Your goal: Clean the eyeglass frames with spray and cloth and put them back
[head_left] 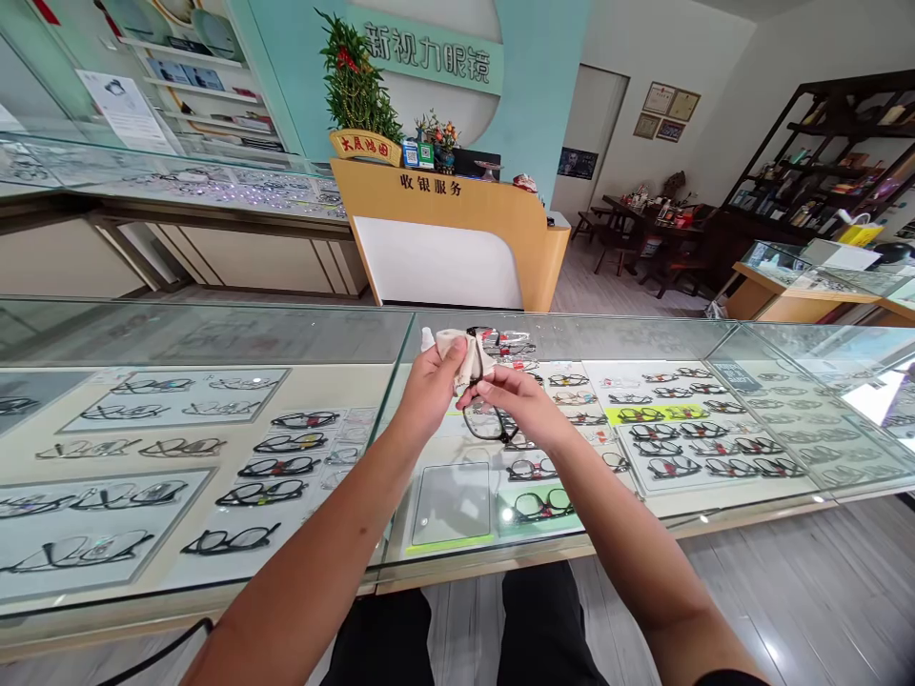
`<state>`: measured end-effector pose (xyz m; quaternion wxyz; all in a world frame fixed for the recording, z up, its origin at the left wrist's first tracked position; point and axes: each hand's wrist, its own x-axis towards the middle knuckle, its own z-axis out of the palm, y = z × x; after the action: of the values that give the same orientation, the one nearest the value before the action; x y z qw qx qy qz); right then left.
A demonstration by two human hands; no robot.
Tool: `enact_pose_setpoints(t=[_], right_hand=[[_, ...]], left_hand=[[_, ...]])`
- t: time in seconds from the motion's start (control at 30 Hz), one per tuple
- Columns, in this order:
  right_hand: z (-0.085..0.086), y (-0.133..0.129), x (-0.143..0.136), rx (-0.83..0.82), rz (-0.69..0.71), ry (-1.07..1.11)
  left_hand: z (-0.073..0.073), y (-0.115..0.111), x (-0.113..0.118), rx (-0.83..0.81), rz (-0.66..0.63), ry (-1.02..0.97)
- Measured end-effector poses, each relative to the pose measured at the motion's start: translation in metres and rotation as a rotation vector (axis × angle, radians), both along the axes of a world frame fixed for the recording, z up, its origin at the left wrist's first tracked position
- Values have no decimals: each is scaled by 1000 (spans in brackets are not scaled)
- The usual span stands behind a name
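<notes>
The left hand [435,373] grasps a cream-coloured soft cloth [454,345], the thumb pressing it against part of a pair of black-framed eyeglasses with clear lenses [484,422]. The right hand [525,405] pinches the same eyeglasses between thumb and fingers, so that they hang between the two hands, one lens lowered toward the person, above a glass-topped display surface [335,389]. A small white plastic tip [427,337] pokes up just beyond the left hand; whether it is held or stands alone I cannot tell.

Nearer the person than the hands, under the glass, lies a flat grey rectangular panel [452,502] with a yellow-green edge; to its right, below the right hand, dark-rimmed spectacles [541,505] sit on a pale green pad. Left of the left hand runs a column of black spectacles [282,466], and right of the right hand are rows of dark spectacles with red tags [707,448]. Well beyond both hands stands a yellow wooden desk with a white front panel [447,262], bearing a leafy green plant [357,90].
</notes>
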<state>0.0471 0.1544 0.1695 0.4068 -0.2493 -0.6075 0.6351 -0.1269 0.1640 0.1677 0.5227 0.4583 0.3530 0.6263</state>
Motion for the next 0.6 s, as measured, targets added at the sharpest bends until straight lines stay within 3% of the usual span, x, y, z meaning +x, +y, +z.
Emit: enact_pose_setpoints(t=[0.3,0.5,0.6], right_hand=[[4,5,14,-32,-7,49],[3,-2,2,36,4,-19],[3,-2,2,26,-3,-14]], left_hand=[[16,-7,-13,16,-291,-1],[1,-4,0,10,-27,-4],[-3,3,0,-14,7,-51]])
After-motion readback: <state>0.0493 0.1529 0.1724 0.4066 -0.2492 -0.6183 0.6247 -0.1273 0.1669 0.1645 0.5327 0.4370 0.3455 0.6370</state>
